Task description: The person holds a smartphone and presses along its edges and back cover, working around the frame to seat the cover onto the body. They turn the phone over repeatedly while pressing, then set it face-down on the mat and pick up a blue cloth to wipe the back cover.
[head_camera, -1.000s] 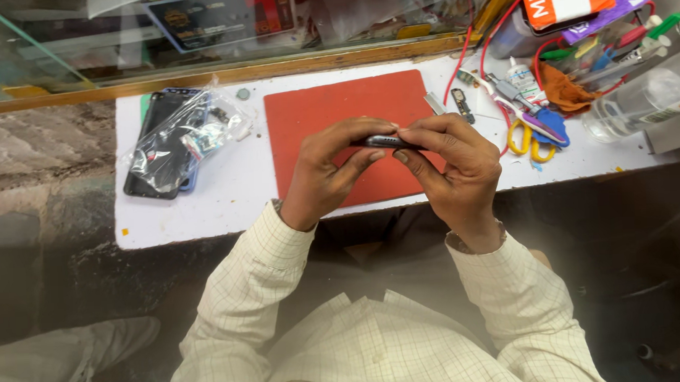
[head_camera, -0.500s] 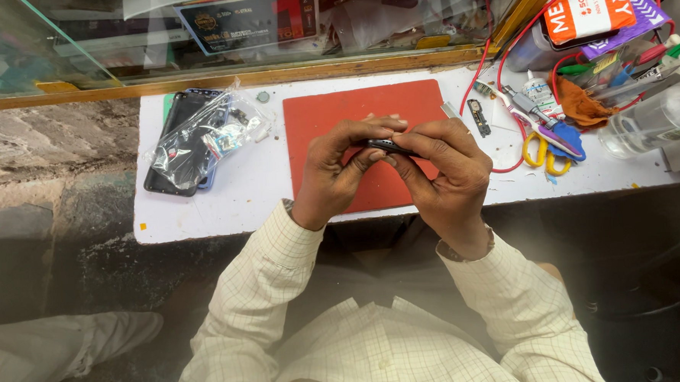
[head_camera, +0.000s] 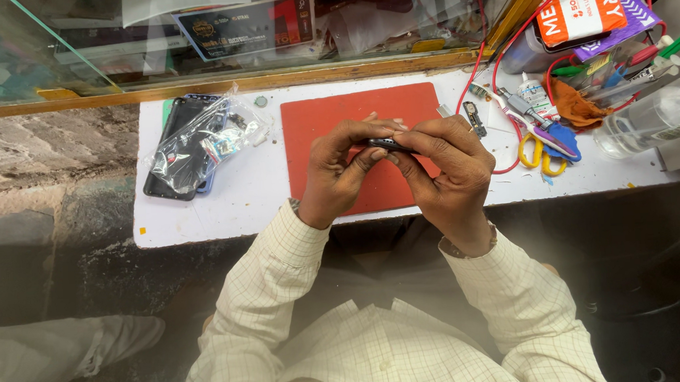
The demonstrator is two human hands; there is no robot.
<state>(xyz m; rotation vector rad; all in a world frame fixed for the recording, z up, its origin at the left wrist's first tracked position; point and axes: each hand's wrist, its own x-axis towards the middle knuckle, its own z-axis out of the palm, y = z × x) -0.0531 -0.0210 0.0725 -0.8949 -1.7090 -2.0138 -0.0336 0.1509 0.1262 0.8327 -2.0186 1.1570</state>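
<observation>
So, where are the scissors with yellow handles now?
In the head view, the scissors with yellow handles lie on the white table, right of the red rectangular mat, beside the red wire and beyond the right hand.

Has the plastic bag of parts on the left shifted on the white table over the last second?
No. The plastic bag lies on the dark phone, left of the red mat; only the camera moved.
</observation>
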